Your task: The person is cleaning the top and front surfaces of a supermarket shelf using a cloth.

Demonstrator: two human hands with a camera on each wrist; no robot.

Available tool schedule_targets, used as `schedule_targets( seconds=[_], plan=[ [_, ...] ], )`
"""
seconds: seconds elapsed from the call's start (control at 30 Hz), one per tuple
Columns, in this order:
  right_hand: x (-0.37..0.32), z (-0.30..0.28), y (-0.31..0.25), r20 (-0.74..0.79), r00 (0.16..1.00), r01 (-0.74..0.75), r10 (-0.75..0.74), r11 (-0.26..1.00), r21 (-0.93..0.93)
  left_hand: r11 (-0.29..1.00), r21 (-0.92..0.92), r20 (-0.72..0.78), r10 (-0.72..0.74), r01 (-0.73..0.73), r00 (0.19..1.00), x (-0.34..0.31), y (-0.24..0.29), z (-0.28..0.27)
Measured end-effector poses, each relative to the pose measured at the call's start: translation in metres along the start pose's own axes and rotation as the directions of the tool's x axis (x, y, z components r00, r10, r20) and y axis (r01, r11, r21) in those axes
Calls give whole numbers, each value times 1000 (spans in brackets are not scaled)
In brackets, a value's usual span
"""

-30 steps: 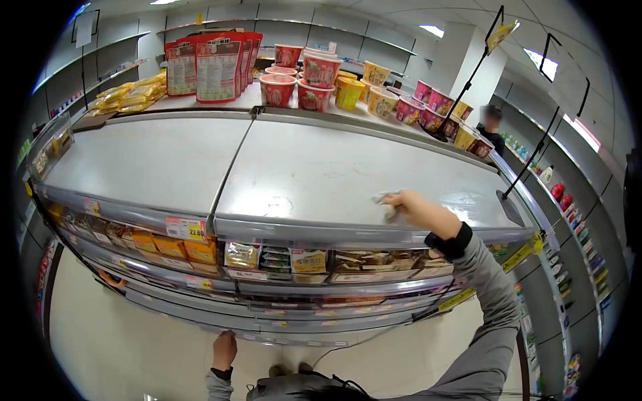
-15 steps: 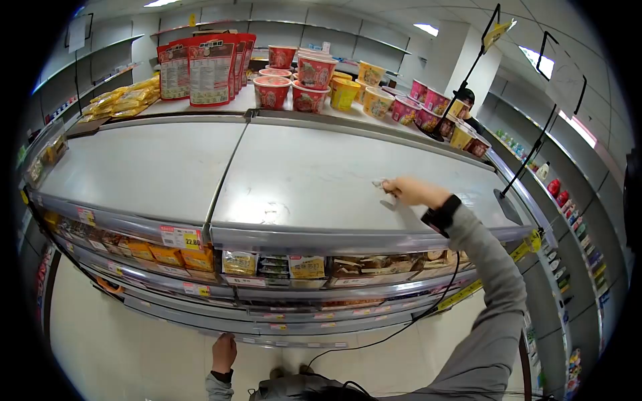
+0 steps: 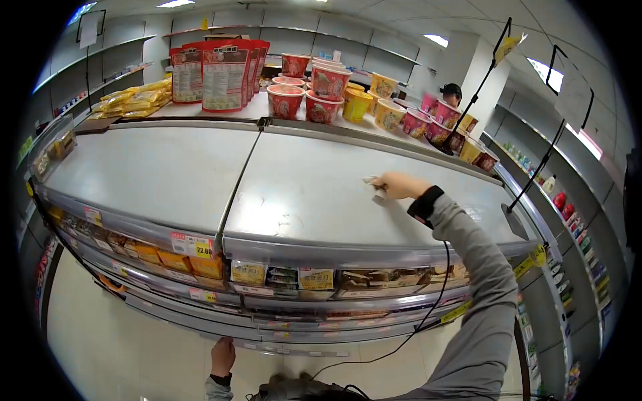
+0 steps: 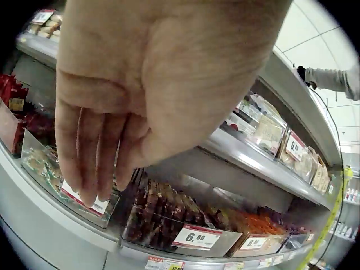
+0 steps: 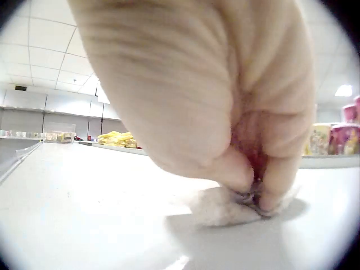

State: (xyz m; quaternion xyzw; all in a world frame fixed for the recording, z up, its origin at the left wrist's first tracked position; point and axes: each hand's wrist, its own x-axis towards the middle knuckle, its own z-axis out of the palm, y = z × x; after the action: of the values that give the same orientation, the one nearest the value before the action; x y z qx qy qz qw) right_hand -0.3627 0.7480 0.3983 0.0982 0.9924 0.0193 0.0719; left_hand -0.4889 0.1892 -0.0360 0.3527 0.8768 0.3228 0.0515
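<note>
- The right hand (image 3: 399, 185) pinches a small white cloth (image 3: 374, 189) between thumb and fingers, curled tight round the wad, and presses it flat on the grey counter (image 3: 314, 200).
- A second ago the cloth lay close to the counter's front edge. It is now further in, about the middle of the right-hand panel, and nearer the cup noodles (image 3: 321, 90) along the back edge.
- Judging by that shift, the wiping has left the front strip and is working towards the back of the same panel.
- The left hand (image 3: 223, 356) has stayed low by the bottom shelf (image 4: 73, 225). Its fingers hang straight and relaxed and hold nothing, just in front of the packed goods and a price label (image 4: 198, 236).
</note>
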Motion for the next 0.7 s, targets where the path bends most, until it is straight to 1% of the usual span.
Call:
schedule_targets(
  seconds=[0.07, 0.1, 0.13, 0.17, 0.2, 0.27, 0.3, 0.33, 0.37, 0.4, 0.43, 0.5, 0.53, 0.6, 0.67, 0.7],
  plan=[
    [7, 3, -20, -102, 994, 49, -45, 998, 32, 1000, 10, -6, -15, 15, 1000, 1, -2, 1],
    [2, 5, -35, -143, 982, 135, -120, 985, 103, 1000, 6, -11, -15, 15, 1000, 3, 0, 0],
    [-10, 6, -53, -185, 965, 220, -188, 960, 173, 999, 19, 20, -34, 33, 999, 4, 2, -2],
    [-30, -2, -75, -166, 971, 198, -169, 964, 176, 998, 33, 53, -53, 51, 997, 4, 4, -3],
    [-46, 11, -72, -285, 939, 249, -193, 953, 171, 998, 30, 56, -54, 52, 997, 5, 3, 0],
    [-62, 12, -51, -290, 928, 298, -234, 933, 202, 999, -21, 62, -28, 30, 998, 9, -2, 5],
    [-56, 17, -30, -244, 952, 245, -182, 935, 255, 999, -17, 66, -30, 31, 997, 10, -2, 4],
    [-47, 12, -24, -89, 996, -9, 21, 992, 126, 1000, -18, 39, 4, -3, 999, 13, 1, 1],
    [-36, 10, -20, -136, 991, 33, -17, 993, 116, 999, -21, 8, 40, -40, 999, 19, 4, -1],
    [-24, 7, -24, -180, 982, 74, -55, 992, 103, 999, -20, 8, 42, -42, 999, 23, 4, -3],
    [-15, 5, -30, -178, 982, 73, -54, 992, 104, 999, -7, 4, 43, -43, 999, 25, 4, -3],
    [5, 3, -46, -247, 936, 295, -250, 940, 169, 999, 3, 2, 42, -42, 999, 25, 5, -2],
    [-1, 7, -65, -344, 871, 426, -350, 887, 178, 999, -10, -2, 53, -53, 999, 27, 5, -2],
    [-33, 4, -104, -274, 933, 316, -235, 897, 308, 998, -24, -6, 61, -61, 998, 27, 6, -1],
    [-52, 16, -87, -330, 910, 343, -250, 902, 262, 997, -13, 25, 71, -70, 997, 29, 7, -1],
    [-57, 11, -80, -322, 910, 365, -260, 871, 328, 998, -14, 24, 69, -69, 997, 30, 9, -2]
  ],
)
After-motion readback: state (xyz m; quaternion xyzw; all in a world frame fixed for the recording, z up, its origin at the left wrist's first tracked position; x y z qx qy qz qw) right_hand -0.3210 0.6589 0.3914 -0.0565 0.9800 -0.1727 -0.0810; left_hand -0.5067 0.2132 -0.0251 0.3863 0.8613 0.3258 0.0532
